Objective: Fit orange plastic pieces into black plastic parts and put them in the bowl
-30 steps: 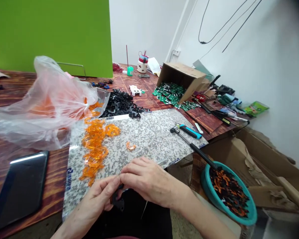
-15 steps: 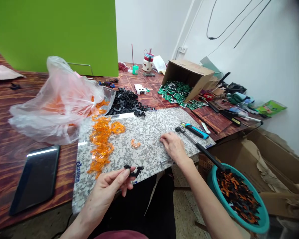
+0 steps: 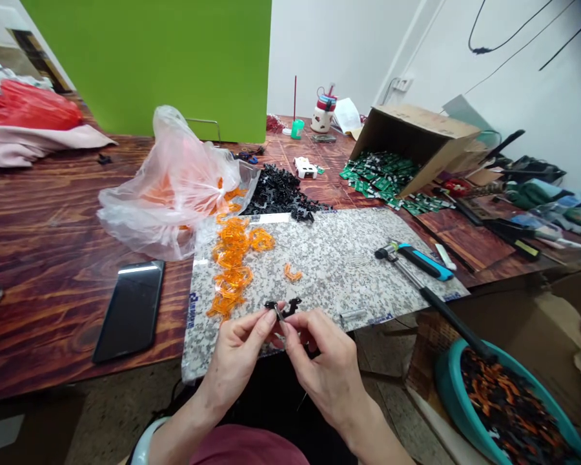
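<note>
My left hand (image 3: 244, 349) pinches a small black curved plastic part (image 3: 293, 305) above the front edge of the speckled board (image 3: 319, 258). My right hand (image 3: 326, 358) meets it there, thumb and fingers closed on a thin silvery metal piece (image 3: 279, 312) that touches the black part; its exact kind is too small to make out. Just beyond the hands lies a single orange clear plastic part (image 3: 292, 272). A heap of similar orange parts (image 3: 232, 258) runs along the board's left side. Some thin wire pieces (image 3: 363, 259) lie on the board.
A mallet (image 3: 430, 294) and a blue-black handled tool (image 3: 423, 260) lie at the right. Behind are a pile of black parts (image 3: 281, 190), a plastic bag (image 3: 174, 194) and a carton (image 3: 416, 139) spilling green boards. A phone (image 3: 130, 310) lies left; a teal basin (image 3: 450, 394) stands lower right.
My right hand has left the board's right part and come to the left hand, now with a thin metal piece at the black part. The view has swung left.
</note>
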Motion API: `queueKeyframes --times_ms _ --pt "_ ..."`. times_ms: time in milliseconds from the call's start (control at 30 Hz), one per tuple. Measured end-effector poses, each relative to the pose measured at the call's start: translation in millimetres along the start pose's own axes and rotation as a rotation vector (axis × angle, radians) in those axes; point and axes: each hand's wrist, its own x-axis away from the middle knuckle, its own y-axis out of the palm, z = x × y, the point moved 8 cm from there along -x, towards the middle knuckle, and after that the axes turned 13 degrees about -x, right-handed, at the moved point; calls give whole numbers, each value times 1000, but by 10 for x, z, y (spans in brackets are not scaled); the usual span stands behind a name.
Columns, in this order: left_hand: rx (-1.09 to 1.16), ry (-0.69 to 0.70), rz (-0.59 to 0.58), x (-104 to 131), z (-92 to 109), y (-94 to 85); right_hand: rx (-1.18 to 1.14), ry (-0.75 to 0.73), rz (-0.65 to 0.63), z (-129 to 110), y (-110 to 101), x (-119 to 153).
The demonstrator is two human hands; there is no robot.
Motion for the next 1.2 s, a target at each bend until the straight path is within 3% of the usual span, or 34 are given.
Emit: queueKeyframes --times_ms 333,800,1200 --pt "-41 49 9 45 35 -38 -15 18 -8 53 30 1" --pt "-12 -49 17 42 19 -14 -73 101 13 98 22 46" --pt "-106 -30 23 50 43 -19 -80 169 22 121 20 85"
